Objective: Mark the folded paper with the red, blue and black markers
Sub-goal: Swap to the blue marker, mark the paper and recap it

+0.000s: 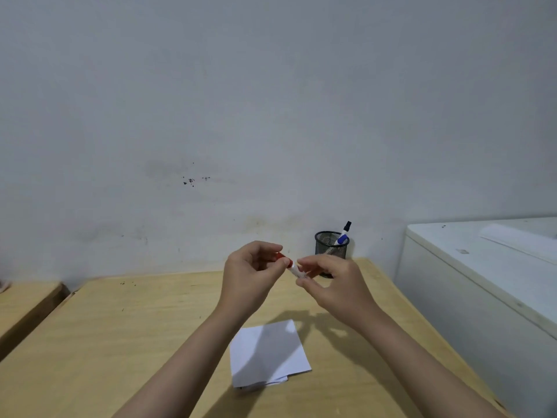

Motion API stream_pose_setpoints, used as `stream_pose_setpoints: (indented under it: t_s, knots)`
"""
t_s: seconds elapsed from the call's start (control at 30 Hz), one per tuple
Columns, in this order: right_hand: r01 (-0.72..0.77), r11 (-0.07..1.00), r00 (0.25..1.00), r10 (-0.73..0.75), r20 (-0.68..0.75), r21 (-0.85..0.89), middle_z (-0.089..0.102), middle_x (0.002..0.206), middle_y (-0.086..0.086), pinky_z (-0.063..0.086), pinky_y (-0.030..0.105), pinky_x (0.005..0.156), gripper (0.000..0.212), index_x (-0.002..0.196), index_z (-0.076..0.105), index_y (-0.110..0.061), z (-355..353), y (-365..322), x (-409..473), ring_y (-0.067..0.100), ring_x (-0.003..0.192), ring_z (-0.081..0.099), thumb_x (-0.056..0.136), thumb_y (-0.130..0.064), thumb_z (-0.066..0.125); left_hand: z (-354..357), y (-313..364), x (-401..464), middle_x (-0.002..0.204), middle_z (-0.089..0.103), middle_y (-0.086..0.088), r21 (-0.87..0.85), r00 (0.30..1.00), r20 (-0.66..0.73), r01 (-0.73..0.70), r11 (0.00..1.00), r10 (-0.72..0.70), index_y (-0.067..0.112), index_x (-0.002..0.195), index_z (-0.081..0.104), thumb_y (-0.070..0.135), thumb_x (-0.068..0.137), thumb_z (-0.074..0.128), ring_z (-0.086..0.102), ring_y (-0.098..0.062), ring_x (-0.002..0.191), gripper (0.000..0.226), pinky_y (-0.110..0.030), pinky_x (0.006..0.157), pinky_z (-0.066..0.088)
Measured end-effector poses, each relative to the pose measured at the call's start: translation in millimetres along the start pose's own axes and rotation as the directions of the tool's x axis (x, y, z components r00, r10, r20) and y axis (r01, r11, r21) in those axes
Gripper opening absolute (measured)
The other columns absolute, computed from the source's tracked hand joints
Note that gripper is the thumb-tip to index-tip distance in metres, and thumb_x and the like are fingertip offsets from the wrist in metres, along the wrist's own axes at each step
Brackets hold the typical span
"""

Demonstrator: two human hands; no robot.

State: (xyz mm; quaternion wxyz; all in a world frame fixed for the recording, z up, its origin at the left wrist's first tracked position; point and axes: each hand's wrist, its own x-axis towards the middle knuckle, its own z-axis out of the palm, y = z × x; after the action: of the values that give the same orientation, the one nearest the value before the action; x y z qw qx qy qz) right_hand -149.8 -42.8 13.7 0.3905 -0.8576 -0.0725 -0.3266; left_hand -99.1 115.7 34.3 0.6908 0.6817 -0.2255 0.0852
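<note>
A white folded paper lies on the wooden table, below and between my forearms. Both hands are raised above the table and hold the red marker between them. My left hand pinches its red cap end. My right hand grips the white barrel. Whether the cap is on or off is hidden by my fingers. A blue marker and a black-capped marker stand in a black mesh pen cup at the table's back right.
A white cabinet or appliance stands close against the table's right edge. A second wooden surface sits to the left across a narrow gap. A grey wall runs right behind the table.
</note>
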Motion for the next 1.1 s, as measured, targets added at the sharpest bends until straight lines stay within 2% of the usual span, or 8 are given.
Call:
stream_pose_setpoints:
  t_s: [0.1, 0.23, 0.4, 0.53, 0.77, 0.9, 1.0, 1.1]
  knots:
    - [0.015, 1.0, 0.999, -0.015, -0.036, -0.009, 0.068, 0.082, -0.018, 0.054, 0.018, 0.074, 0.042, 0.112, 0.066, -0.025, -11, 11, 6, 0.006, 0.077, 0.068, 0.074, -0.01, 0.075, 19, -4, 12, 0.078, 0.073, -0.003, 0.011, 0.999, 0.026, -0.042, 0.999, 0.042, 0.015, 0.088, 0.07, 0.011, 0.076, 0.073, 0.067, -0.008, 0.072, 0.013, -0.015, 0.069, 0.053]
    - [-0.053, 0.997, 0.982, 0.061, -0.178, 0.05, 0.065, 0.073, 0.002, 0.056, 0.024, 0.064, 0.059, 0.123, 0.052, -0.037, -40, 34, 30, 0.017, 0.059, 0.064, 0.078, -0.004, 0.07, 45, -27, 40, 0.09, 0.073, 0.005, 0.198, 0.997, 0.042, -0.068, 0.978, 0.06, 0.018, 0.092, 0.07, 0.028, 0.079, 0.068, 0.066, -0.004, 0.084, 0.017, -0.007, 0.07, 0.047]
    - [-0.122, 0.986, 0.909, 0.158, -0.385, 0.118, 0.066, 0.077, -0.002, 0.047, 0.008, 0.055, 0.05, 0.114, 0.052, -0.03, -66, 66, 66, 0.004, 0.054, 0.065, 0.077, -0.004, 0.072, 82, -64, 79, 0.107, 0.066, 0.001, 0.389, 0.993, 0.113, -0.081, 0.918, 0.04, 0.017, 0.1, 0.066, 0.029, 0.08, 0.065, 0.059, -0.014, 0.101, 0.023, -0.024, 0.086, 0.044]
    - [-0.084, 0.989, 0.865, 0.132, -0.484, 0.12, 0.066, 0.081, 0.001, 0.047, 0.007, 0.054, 0.037, 0.11, 0.051, -0.021, -58, 93, 95, 0.001, 0.059, 0.066, 0.081, -0.009, 0.071, 108, -91, 110, 0.112, 0.064, -0.001, 0.494, 0.979, 0.192, -0.155, 0.855, 0.067, 0.014, 0.105, 0.065, 0.03, 0.082, 0.062, 0.057, -0.016, 0.106, 0.028, -0.022, 0.086, 0.039]
    - [-0.131, 0.991, 0.933, 0.118, -0.339, -0.016, 0.067, 0.077, -0.011, 0.044, 0.007, 0.064, 0.033, 0.097, 0.056, -0.029, -23, 146, 113, 0.004, 0.075, 0.065, 0.075, -0.015, 0.075, 124, -126, 135, 0.107, 0.067, -0.001, 0.559, 0.969, 0.24, -0.186, 0.808, 0.057, 0.014, 0.1, 0.07, 0.033, 0.08, 0.065, 0.06, -0.019, 0.102, 0.028, -0.036, 0.087, 0.049]
    - [-0.146, 0.975, 0.975, 0.112, -0.194, -0.17, 0.067, 0.087, -0.008, 0.05, 0.024, 0.074, 0.03, 0.105, 0.063, -0.027, -9, 167, 103, 0.013, 0.086, 0.063, 0.077, -0.022, 0.073, 124, -134, 134, 0.105, 0.071, 0.0, 0.522, 0.981, 0.171, -0.169, 0.836, 0.091, 0.015, 0.099, 0.07, 0.027, 0.079, 0.068, 0.062, -0.018, 0.099, 0.024, -0.032, 0.085, 0.051]
    - [-0.128, 0.978, 0.98, 0.099, -0.174, -0.164, 0.064, 0.089, -0.006, 0.044, 0.008, 0.074, 0.041, 0.118, 0.064, -0.023, -7, 172, 98, 0.005, 0.082, 0.061, 0.079, -0.013, 0.072, 125, -137, 134, 0.107, 0.07, 0.002, 0.514, 0.985, 0.153, -0.147, 0.845, 0.078, 0.017, 0.101, 0.07, 0.025, 0.079, 0.068, 0.062, -0.017, 0.098, 0.024, -0.031, 0.084, 0.051]
    - [-0.162, 0.982, 0.965, 0.139, -0.222, -0.092, 0.067, 0.087, 0.0, 0.044, 0.002, 0.073, 0.047, 0.12, 0.064, -0.021, -8, 173, 97, 0.003, 0.081, 0.062, 0.076, -0.005, 0.073, 126, -137, 133, 0.109, 0.069, 0.003, 0.521, 0.987, 0.143, -0.141, 0.842, 0.076, 0.019, 0.102, 0.069, 0.025, 0.08, 0.066, 0.062, -0.016, 0.098, 0.024, -0.03, 0.082, 0.051]
